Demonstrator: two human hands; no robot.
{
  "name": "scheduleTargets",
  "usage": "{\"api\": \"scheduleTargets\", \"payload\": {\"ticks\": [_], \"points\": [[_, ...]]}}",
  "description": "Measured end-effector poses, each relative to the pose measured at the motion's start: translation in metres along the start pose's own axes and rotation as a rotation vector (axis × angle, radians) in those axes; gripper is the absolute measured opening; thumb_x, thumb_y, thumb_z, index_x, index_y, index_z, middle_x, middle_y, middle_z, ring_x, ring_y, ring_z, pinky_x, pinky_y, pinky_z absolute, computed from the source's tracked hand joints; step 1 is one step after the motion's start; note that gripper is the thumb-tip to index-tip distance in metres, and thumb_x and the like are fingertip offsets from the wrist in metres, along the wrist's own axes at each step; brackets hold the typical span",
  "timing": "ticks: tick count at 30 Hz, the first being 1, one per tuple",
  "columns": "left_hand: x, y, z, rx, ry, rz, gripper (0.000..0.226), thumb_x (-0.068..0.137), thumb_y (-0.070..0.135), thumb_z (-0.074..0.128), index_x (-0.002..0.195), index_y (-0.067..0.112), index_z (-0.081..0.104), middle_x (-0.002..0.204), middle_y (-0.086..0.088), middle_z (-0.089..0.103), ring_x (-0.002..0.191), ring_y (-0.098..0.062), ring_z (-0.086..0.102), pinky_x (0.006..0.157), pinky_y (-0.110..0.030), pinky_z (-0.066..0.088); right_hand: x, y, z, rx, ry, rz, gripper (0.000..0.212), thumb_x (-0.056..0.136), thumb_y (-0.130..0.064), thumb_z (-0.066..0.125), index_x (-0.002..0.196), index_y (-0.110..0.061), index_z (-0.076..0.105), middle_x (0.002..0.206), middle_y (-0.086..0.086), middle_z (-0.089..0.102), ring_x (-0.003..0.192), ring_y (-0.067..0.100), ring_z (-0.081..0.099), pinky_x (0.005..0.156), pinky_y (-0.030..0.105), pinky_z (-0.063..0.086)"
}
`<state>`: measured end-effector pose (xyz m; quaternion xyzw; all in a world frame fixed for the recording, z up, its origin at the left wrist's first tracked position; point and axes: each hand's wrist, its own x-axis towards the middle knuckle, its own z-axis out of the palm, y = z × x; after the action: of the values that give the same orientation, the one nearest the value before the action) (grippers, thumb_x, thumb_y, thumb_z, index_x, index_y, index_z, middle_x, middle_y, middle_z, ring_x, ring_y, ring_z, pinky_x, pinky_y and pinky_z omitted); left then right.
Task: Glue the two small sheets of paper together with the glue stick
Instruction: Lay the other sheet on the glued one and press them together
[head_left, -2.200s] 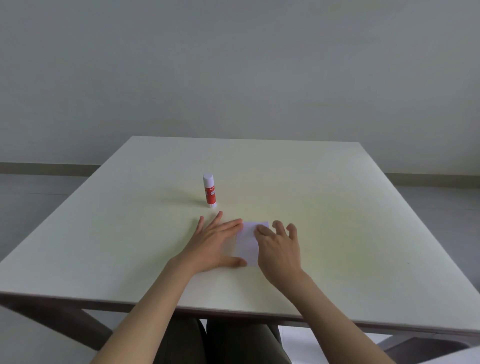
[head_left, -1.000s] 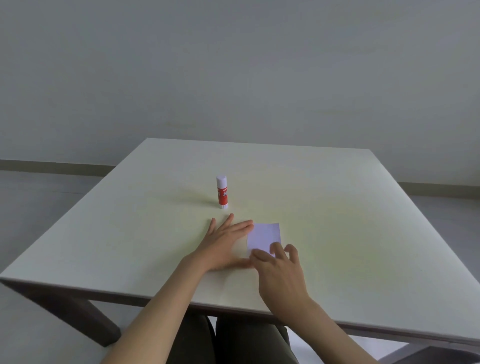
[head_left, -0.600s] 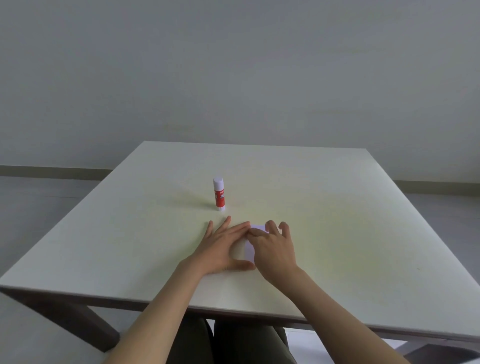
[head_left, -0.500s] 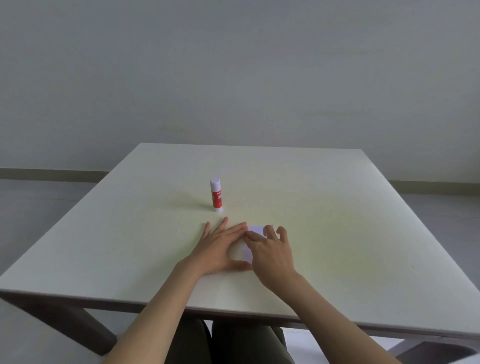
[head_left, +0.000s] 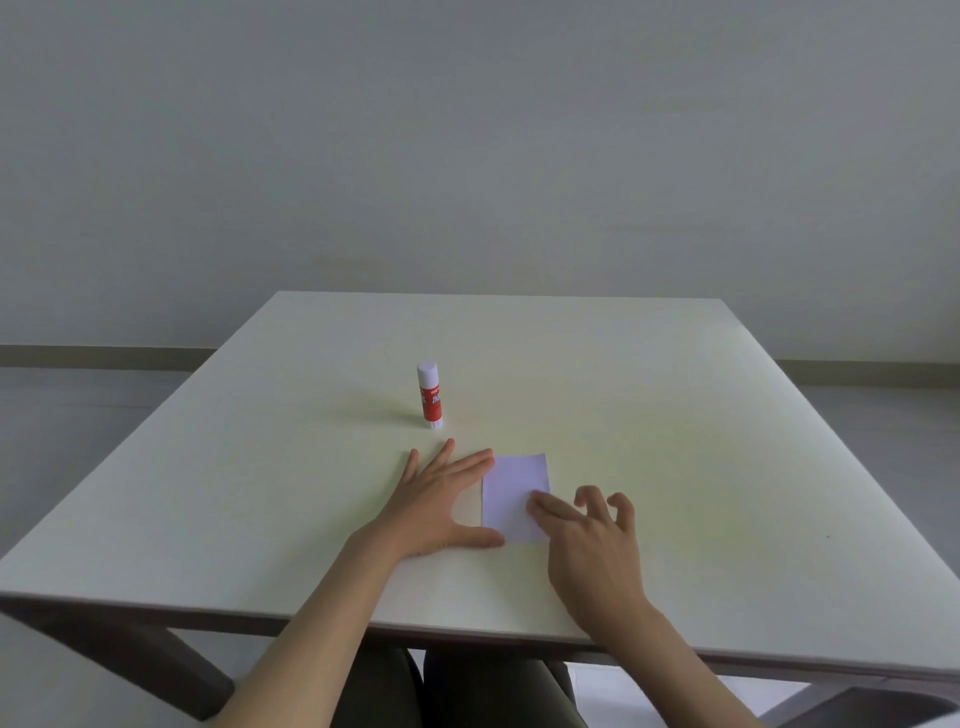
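Two hands pressing paper flat on the table

The left hand (head_left: 441, 506) lies flat, fingers spread, its thumb and forefinger touching the left edge of the small white paper (head_left: 514, 493). The right hand (head_left: 592, 551) presses a fingertip on the paper's near right part, other fingers curled. The capped glue stick (head_left: 430, 396) stands upright beyond the paper, on the table (head_left: 701, 441).

The right hand (head_left: 592, 556) covers the near right corner of the paper (head_left: 514, 493), and the left hand (head_left: 441, 509) overlaps its left edge at thumb and fingertip. Whether one sheet or two lie there cannot be told. The label print on the glue stick (head_left: 430, 396), beyond the left hand, is too small to read. Both forearms and the desk (head_left: 727, 467) near corners are cut off at the frame's edges.
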<state>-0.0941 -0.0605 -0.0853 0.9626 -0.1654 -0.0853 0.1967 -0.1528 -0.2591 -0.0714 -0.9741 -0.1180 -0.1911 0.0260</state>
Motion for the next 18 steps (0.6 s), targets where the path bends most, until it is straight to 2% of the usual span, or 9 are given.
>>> {"api": "scheduleTargets", "payload": {"ticks": [2, 4, 6, 8, 13, 18], "points": [[0.000, -0.001, 0.000, -0.002, -0.002, 0.000, 0.100, 0.067, 0.073, 0.058, 0.149, 0.037, 0.014, 0.156, 0.029, 0.007, 0.147, -0.008, -0.012, 0.116, -0.045, -0.015, 0.014, 0.006, 0.004, 0.009, -0.071, 0.038, 0.045, 0.057, 0.003, 0.060, 0.092, -0.022, 0.073, 0.094, -0.019, 0.073, 0.078, 0.024, 0.063, 0.082, 0.038, 0.031], [0.000, -0.001, 0.000, 0.006, -0.007, 0.000, 0.099, 0.068, 0.073, 0.058, 0.149, 0.037, 0.014, 0.156, 0.029, 0.007, 0.147, -0.008, -0.012, 0.117, -0.046, -0.014, 0.027, 0.011, 0.011, 0.041, -0.173, 0.035, 0.050, 0.071, 0.002, 0.049, 0.113, -0.021, 0.065, 0.114, -0.017, 0.067, 0.098, 0.025, 0.055, 0.092, 0.040, 0.031], [0.000, -0.001, 0.000, 0.008, -0.008, -0.002, 0.098, 0.069, 0.072, 0.058, 0.149, 0.037, 0.014, 0.156, 0.028, 0.007, 0.147, -0.009, -0.011, 0.117, -0.047, -0.014, 0.038, 0.016, 0.017, 0.071, -0.222, 0.032, 0.054, 0.078, 0.001, 0.036, 0.124, -0.020, 0.055, 0.127, -0.015, 0.059, 0.109, 0.025, 0.046, 0.095, 0.040, 0.021], [-0.001, 0.000, -0.001, 0.002, -0.008, -0.003, 0.098, 0.069, 0.071, 0.058, 0.149, 0.037, 0.014, 0.156, 0.027, 0.008, 0.147, -0.009, -0.011, 0.118, -0.047, -0.014, 0.045, 0.017, 0.020, 0.064, -0.214, 0.031, 0.052, 0.079, 0.000, 0.033, 0.122, -0.020, 0.054, 0.126, -0.014, 0.058, 0.111, 0.025, 0.043, 0.094, 0.039, 0.018], [0.000, 0.001, -0.002, -0.057, -0.009, 0.000, 0.100, 0.066, 0.071, 0.062, 0.149, 0.037, 0.016, 0.157, 0.025, 0.010, 0.147, -0.008, -0.011, 0.117, -0.046, -0.015, 0.051, 0.016, 0.022, 0.051, -0.225, -0.004, 0.044, 0.077, 0.000, 0.033, 0.108, -0.017, 0.059, 0.113, -0.009, 0.063, 0.105, 0.024, 0.044, 0.093, 0.036, 0.024], [-0.001, 0.004, -0.007, -0.190, 0.016, -0.011, 0.102, 0.067, 0.064, 0.069, 0.149, 0.034, 0.016, 0.158, 0.020, 0.008, 0.147, -0.005, -0.003, 0.116, -0.045, -0.014, 0.058, 0.020, 0.020, 0.070, -0.243, -0.019, 0.047, 0.076, 0.000, 0.035, 0.109, -0.020, 0.062, 0.117, -0.007, 0.063, 0.105, 0.024, 0.047, 0.088, 0.035, 0.023]]}}
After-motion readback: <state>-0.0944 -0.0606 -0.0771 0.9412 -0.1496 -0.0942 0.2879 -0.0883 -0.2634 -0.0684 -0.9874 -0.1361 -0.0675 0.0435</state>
